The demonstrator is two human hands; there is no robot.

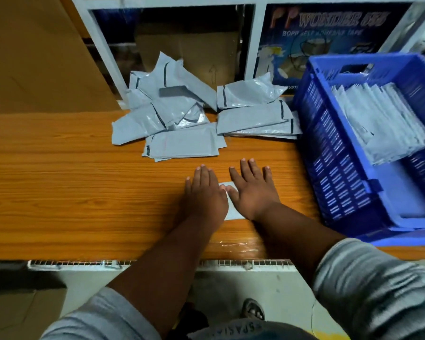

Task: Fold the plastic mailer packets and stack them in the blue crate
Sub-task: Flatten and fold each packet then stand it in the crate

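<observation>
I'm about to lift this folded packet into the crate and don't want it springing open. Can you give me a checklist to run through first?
1. Both hands flat on the folded packet: left hand and right hand press it, ok.
2. Fold creased sharp: hidden under the hands, cannot tell.
3. Grip taken for lifting: fingers straight, not ok.
4. Room in the blue crate: bare floor beside the stacked packets, ok.
5. Path to the crate: bare wooden table between, ok.

Both hands, left (203,192) and right (253,190), press flat on a folded mailer (232,209).
</observation>
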